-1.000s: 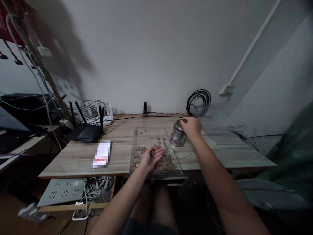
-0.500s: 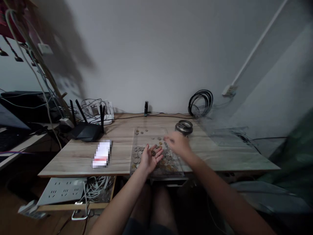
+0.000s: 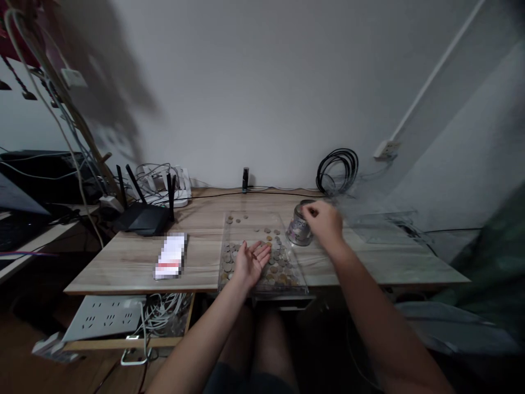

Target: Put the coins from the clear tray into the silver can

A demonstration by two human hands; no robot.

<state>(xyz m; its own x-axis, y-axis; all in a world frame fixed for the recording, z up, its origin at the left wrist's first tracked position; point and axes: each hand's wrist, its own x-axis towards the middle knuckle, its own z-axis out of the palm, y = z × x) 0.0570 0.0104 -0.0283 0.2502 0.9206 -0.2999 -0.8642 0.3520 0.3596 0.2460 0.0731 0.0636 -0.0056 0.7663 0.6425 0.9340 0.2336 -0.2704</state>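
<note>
Bare hands at work over a table [image 3: 197, 273]. The left hand [image 3: 251, 264] is held palm upward above a clear tray [image 3: 250, 229], its fingers spread and no coin visible on the palm. Coins [image 3: 228, 267], silver- and gold-coloured, lie in the tray, most of them to both sides of this hand, a few beyond it. The right hand [image 3: 324, 221] has its fingers drawn together in a narrow pinch at the top of a round metal tin [image 3: 300, 229]; whether a coin is between the fingertips, or whether they touch the tin, cannot be told. The tin stands upright just beyond the tray's right edge, farther from the person than the left hand. Well to the left of the left hand is a black router [image 3: 143, 218]; beyond the right hand, against the wall, is a coil of black cable [image 3: 337, 171].
</note>
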